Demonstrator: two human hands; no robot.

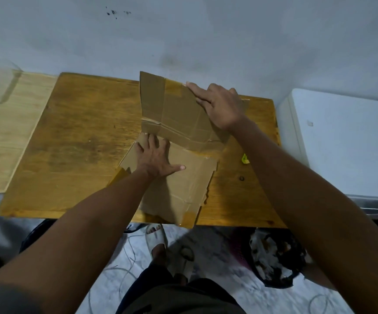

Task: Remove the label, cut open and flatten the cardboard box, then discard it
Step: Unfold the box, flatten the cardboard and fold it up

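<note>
Brown cardboard box (179,177), cut open, lies on my wooden table (81,143). My left hand (156,159) presses its near panel flat, fingers spread; my right hand (219,105) lies flat against the raised far panel. I can't make out any writing on it.

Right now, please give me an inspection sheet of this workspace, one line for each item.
Surface: wooden table, a paler board beside it.
Job's things: cardboard box cut open, far panel still raised.
Clutter: small yellow scrap on the table.
Grips: left hand presses the flat panel; right hand pushes on the raised panel.
Cables: thin wires on the floor.
Surroundings: white appliance at right, dark bin below.
</note>
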